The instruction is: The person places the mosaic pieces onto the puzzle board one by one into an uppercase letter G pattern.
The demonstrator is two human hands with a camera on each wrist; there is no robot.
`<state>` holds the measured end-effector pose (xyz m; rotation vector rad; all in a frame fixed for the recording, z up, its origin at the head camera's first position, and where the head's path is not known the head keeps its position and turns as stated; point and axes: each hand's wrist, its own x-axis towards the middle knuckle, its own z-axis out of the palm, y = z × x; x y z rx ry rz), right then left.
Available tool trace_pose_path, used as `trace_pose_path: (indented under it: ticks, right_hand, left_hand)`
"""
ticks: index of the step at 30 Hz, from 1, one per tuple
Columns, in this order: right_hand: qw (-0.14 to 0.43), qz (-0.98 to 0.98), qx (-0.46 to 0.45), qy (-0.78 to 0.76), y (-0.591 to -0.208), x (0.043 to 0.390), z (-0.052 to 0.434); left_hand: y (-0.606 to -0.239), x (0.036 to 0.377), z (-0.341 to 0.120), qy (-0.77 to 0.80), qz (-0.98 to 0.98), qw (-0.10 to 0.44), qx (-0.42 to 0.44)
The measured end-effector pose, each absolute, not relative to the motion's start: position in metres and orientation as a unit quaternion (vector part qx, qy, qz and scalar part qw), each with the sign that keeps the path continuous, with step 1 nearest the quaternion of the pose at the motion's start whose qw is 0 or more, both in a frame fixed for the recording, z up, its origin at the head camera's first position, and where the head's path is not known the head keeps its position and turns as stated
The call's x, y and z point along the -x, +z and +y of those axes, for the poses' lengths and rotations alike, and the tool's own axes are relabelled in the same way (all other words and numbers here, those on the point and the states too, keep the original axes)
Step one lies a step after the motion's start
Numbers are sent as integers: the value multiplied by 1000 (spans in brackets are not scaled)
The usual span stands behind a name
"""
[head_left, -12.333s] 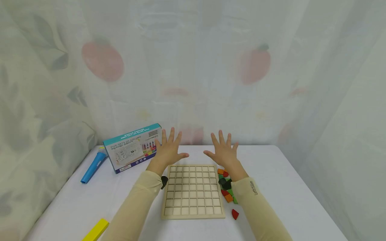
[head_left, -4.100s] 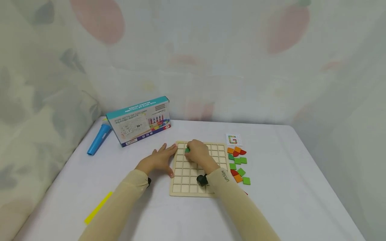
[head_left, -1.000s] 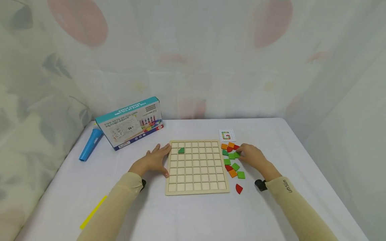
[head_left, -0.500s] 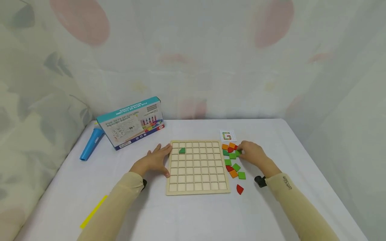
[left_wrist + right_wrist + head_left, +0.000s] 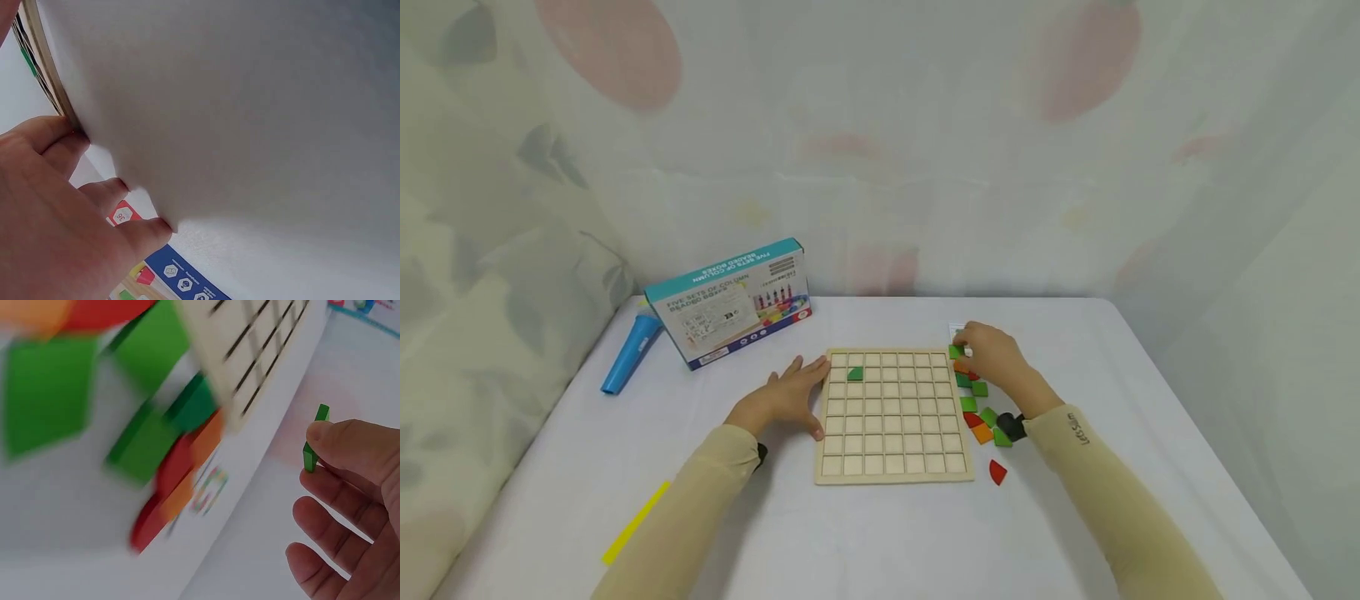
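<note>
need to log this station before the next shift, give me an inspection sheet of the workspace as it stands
surface: white table, covered with cloth.
job's things: wooden grid board lies flat, one green quarter-round piece in its second row; loose green, orange and red pieces lie right of it; pattern card mostly hidden by the hand.
clutter: toy box, blue tube, yellow strip.
grips: left hand rests against the board's left edge; right hand pinches a green tile.
cables: nothing seen.
surroundings: printed curtain behind and at both sides.
</note>
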<state>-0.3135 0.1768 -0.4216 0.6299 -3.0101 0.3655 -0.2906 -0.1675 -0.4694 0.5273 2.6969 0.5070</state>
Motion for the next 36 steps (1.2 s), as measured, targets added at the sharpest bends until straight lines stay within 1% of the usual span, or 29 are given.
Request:
trace_pose_path:
  ticks: [6,11,16,23,29,36]
  right_hand:
    - [28,-960,-253,120,-420,321,128]
    - [6,-961,-264,87,-431,329,99]
    - [-16,-959,-272,73,-439,328,79]
    - [-32,-954,-290,66,-447,325,62]
    - [-55,-957,-274,84,-454,325,54]
    - [-51,-958,-264,98,-456,321,55]
  left_hand:
    - [-468,290,-168,180,949,176,-188]
    - [-469,289,-167,190,947,177,-187]
    - [-470,290,-167,188,948,178,-184]
    - [-468,289,-168,185,949,181,-178]
    - [-467,289,-168,187,949,184,-173]
    - [-468,290,-167,186,950,186,-170]
